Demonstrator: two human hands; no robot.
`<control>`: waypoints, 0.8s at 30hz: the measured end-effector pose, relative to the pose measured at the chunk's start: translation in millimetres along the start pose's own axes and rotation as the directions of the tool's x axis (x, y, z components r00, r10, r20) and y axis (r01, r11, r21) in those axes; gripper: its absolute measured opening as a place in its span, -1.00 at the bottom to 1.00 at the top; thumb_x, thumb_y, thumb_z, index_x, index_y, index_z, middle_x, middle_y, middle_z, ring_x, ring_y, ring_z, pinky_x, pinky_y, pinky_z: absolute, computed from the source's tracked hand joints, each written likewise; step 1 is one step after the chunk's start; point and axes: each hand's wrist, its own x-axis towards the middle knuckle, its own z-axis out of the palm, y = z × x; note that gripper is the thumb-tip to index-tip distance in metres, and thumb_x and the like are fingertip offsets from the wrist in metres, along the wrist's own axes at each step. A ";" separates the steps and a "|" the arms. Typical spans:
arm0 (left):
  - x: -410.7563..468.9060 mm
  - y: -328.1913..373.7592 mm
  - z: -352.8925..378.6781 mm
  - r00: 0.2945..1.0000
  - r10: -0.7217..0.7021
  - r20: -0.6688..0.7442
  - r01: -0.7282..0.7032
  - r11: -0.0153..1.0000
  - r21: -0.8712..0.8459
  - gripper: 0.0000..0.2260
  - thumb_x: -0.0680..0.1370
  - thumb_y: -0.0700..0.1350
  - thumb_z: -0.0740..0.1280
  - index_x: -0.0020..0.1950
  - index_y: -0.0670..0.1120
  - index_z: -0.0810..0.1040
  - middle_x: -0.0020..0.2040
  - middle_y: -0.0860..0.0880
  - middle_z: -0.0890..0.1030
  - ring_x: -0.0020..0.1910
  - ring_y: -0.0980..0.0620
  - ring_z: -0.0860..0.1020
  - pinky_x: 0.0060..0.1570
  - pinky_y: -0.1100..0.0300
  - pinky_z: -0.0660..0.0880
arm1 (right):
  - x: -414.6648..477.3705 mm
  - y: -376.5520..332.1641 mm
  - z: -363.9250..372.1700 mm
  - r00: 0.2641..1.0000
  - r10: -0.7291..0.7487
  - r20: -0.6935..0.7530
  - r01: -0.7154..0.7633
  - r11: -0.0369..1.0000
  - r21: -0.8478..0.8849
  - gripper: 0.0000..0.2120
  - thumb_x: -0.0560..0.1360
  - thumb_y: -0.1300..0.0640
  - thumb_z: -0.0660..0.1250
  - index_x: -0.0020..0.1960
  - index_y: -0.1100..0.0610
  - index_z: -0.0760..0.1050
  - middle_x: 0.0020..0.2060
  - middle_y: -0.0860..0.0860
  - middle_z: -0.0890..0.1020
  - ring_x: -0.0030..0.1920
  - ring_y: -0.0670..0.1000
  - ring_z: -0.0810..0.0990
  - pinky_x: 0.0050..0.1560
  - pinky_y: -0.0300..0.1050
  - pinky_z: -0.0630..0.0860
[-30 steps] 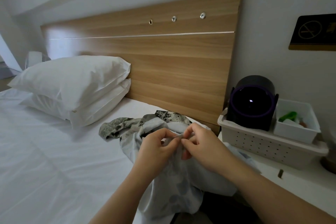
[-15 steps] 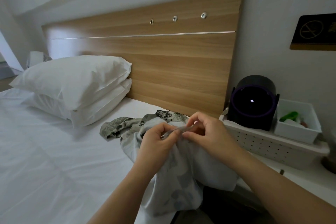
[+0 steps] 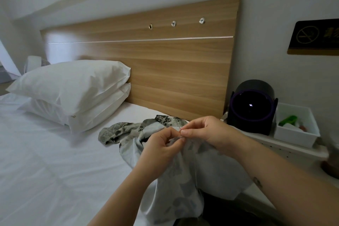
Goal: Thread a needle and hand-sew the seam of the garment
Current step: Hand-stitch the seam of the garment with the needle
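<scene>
A pale grey garment (image 3: 183,180) with a leafy print hangs from my hands over the bed edge, its far end lying on the sheet. My left hand (image 3: 161,147) pinches a fold of the garment at the seam. My right hand (image 3: 205,134) meets it from the right, thumb and forefinger pinched together on what looks like a needle, too thin to make out. A fine white thread (image 3: 197,180) runs down from my fingers over the cloth.
Two stacked white pillows (image 3: 73,93) lie at the left against a wooden headboard (image 3: 174,64). At the right stand a white perforated basket (image 3: 286,149), a black round device (image 3: 253,108) and a small white bin (image 3: 295,134). A white sheet (image 3: 45,170) covers the bed.
My right hand drew back to the right with the needle half a second ago and has come back in against my left fingertips. The garment shifted slightly.
</scene>
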 end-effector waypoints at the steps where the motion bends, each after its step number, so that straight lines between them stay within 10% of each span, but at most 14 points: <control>1: -0.3 -0.9 -0.4 1.000 -0.009 0.001 0.009 1.000 -0.004 -0.73 0.51 -0.19 0.40 -0.31 0.14 0.60 -0.40 0.22 0.54 -0.37 0.32 0.44 -0.29 0.46 0.34 | -0.2 -1.4 0.8 1.000 0.002 -0.023 -0.002 1.000 -0.014 -0.96 0.43 0.19 0.45 -0.18 0.08 0.65 -0.28 -0.04 0.69 -0.23 -0.12 0.63 -0.19 -0.31 0.54; 5: -2.2 -4.2 -3.4 0.996 -0.089 -0.026 0.087 0.995 -0.048 -0.85 0.50 -0.19 0.41 -0.26 -0.04 0.61 -0.26 0.08 0.64 -0.23 0.17 0.55 -0.15 0.33 0.45 | 5.3 -7.8 -6.2 0.960 0.126 -0.250 -0.001 0.895 0.446 -0.92 0.59 0.22 0.23 -0.08 0.17 0.45 -0.37 0.00 0.65 -0.48 -0.10 0.46 -0.55 -0.33 0.33; 10: -5.6 -1.5 -5.2 0.987 -0.158 0.024 0.158 0.946 -0.284 -0.86 0.38 -0.18 0.39 -0.38 -0.09 0.50 -0.06 0.03 0.66 0.00 0.11 0.59 0.09 0.17 0.45 | 7.8 -9.3 -13.5 0.931 0.269 -0.245 0.018 0.640 0.768 -0.89 0.66 0.22 0.07 -0.03 0.19 0.31 -0.31 0.16 0.60 -0.24 0.23 0.68 -0.36 -0.02 0.62; 15: -6.8 7.7 1.7 0.986 -0.155 0.057 0.164 0.883 -0.440 -0.86 0.31 -0.21 0.31 -0.44 -0.06 0.46 0.06 -0.04 0.68 0.11 0.05 0.60 0.09 0.16 0.45 | 14.6 20.7 -10.3 0.896 -0.056 -0.440 0.043 0.998 -0.039 -0.87 0.63 0.14 0.12 -0.08 0.08 0.37 -0.33 0.01 0.65 -0.11 0.08 0.64 -0.01 0.01 0.57; 18: -6.0 11.0 4.8 0.989 -0.144 0.031 0.138 0.829 -0.542 -0.80 0.32 -0.27 0.26 -0.46 -0.03 0.46 0.12 -0.07 0.66 0.18 0.03 0.59 0.14 0.09 0.44 | 12.4 40.7 -12.3 0.894 -0.273 -0.356 0.109 0.902 -0.419 -0.84 0.61 0.16 0.17 -0.14 0.02 0.37 -0.32 -0.04 0.62 -0.29 -0.10 0.53 -0.25 -0.29 0.45; 24: -0.1 -5.1 -6.6 0.946 -0.204 -0.252 0.067 0.884 -0.462 -0.76 0.41 -0.30 0.35 -0.41 -0.05 0.46 0.28 0.16 0.54 0.32 0.21 0.43 0.20 0.25 0.33 | 6.1 57.3 -37.6 0.749 -0.462 -0.474 -0.075 0.652 -0.754 -0.89 0.58 0.19 0.22 -0.13 0.10 0.44 -0.19 -0.04 0.53 0.06 0.04 0.51 0.43 0.32 0.06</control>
